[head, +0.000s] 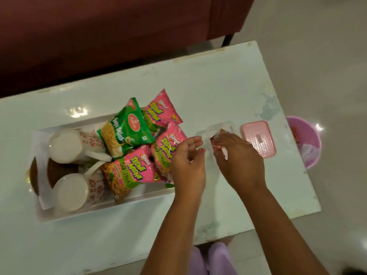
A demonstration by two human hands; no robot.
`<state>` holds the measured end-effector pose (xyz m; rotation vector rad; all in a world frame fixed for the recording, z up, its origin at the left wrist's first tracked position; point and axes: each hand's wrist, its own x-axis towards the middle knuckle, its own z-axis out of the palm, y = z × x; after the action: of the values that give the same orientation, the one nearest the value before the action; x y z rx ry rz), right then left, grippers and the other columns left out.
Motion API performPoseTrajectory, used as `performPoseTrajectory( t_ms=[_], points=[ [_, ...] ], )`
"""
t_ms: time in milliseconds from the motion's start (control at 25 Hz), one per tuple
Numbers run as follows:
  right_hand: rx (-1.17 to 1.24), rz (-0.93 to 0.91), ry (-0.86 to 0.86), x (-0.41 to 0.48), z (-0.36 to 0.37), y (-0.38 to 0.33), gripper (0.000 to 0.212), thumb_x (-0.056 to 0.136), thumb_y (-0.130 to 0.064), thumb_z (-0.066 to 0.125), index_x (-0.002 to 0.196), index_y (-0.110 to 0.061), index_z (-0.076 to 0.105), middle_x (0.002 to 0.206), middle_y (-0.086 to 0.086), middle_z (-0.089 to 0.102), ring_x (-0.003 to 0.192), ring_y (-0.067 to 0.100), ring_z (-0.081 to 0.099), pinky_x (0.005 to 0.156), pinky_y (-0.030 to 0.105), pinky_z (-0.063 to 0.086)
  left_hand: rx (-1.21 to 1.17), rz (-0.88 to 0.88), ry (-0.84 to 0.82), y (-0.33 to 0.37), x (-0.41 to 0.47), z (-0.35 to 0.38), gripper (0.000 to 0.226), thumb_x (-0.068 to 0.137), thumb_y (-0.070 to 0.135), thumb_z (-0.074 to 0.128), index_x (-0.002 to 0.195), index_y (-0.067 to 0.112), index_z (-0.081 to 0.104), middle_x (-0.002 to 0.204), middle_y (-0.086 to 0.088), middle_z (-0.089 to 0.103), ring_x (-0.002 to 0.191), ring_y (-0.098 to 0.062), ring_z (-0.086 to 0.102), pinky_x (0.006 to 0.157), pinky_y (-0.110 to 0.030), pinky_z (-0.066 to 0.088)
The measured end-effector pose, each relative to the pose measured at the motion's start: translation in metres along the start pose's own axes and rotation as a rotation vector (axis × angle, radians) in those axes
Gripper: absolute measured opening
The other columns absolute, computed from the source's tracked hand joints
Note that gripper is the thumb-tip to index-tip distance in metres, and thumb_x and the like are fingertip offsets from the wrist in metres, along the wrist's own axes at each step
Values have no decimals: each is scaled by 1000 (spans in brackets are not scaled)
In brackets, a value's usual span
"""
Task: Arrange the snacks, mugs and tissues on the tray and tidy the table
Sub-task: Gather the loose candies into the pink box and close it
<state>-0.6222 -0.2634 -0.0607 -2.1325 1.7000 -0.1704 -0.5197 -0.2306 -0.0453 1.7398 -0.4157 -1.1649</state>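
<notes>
Right of the tray (139,197), where snacks (135,169) and mugs (65,145) already lie, my right hand (238,157) pinches a crumpled wrapper (217,140); my left hand (188,163) hangs loosely curled, empty. Tidying step, I judge: next, carry it to the bin (312,147).

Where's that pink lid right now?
In the head view, the pink lid lies on the white table, just right of the right hand, near the pink bin.

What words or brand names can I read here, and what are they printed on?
"Bingo!": on the nearest pink packet.
"TEDHE MEDHE": on that packet, the middle pink packet and the far pink packet.
"50% FREE": on the nearest pink packet.
"Soya Stick", the end hidden: on the green packet.
The red oval logo on the green packet is too blurred to read.
The small label on the pink lid is unreadable.
</notes>
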Motion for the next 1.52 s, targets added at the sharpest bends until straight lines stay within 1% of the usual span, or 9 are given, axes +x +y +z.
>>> performPoseTrajectory(
  t_ms=[160,280,440,560,760,1000,1160,1320,1520],
  points=[
    [105,211,146,-4,-3,23,14,83,-24,61,92,-21,71,95,3,72,79,25,67,59,27,45,120,86,-62,-8,-8,16,37,85,-8,51,95,26,61,98,7,66,94,-10,65,84,-23,51],
    [81,344,216,-2,0,50,25,84,-20,59,108,-18,65,111,8,66,97,30,61,68,34,48,160,96,-96,-6,-12,24,38,88,-1,55,100,35,59,101,22,61,94,6,60,73,-4,45],
    [-125,450,-44,9,12,74,47,87,-33,60,127,-13,47,145,13,38,129,38,37,97,46,43,298,92,-130,-13,-20,41,54,89,3,55,135,28,42,134,14,44,127,-7,42,103,-24,40],
    [-143,434,-97,14,21,80,52,86,-38,62,126,-14,41,144,16,35,130,42,34,99,48,42,371,40,-160,-16,-20,54,65,91,6,53,146,26,23,157,3,19,143,-15,22,114,-34,31],
    [-30,490,-87,27,13,84,55,75,-36,71,119,-13,47,135,15,35,116,44,42,83,45,48,295,-93,-158,-20,-19,56,70,94,16,52,148,31,12,157,3,19,140,-17,28,112,-34,30],
    [387,643,-17,26,-5,84,76,65,-41,72,129,-19,39,130,11,46,119,39,42,93,45,40,219,-189,-127,-25,-15,50,64,95,27,50,148,34,14,156,3,23,137,-17,33,100,-26,30],
    [646,496,21,2,-1,45,87,56,-50,71,133,-28,36,134,4,45,122,30,42,99,47,42,146,-246,-120,-29,-9,50,52,97,45,35,146,36,20,154,0,28,137,-20,34,107,-33,31],
    [261,334,-30,-6,11,28,83,75,-57,61,143,-24,26,147,8,30,130,35,32,98,47,38,161,-236,-164,-28,-5,51,51,97,48,28,145,32,27,148,-4,38,132,-23,41,110,-42,38],
    [115,215,-68,-4,19,29,72,82,-47,60,142,-24,28,148,8,26,127,35,31,91,42,45,212,-183,-93,-32,1,51,46,97,34,43,142,32,34,139,-1,50,120,-20,51,95,-35,48]
  ],
)
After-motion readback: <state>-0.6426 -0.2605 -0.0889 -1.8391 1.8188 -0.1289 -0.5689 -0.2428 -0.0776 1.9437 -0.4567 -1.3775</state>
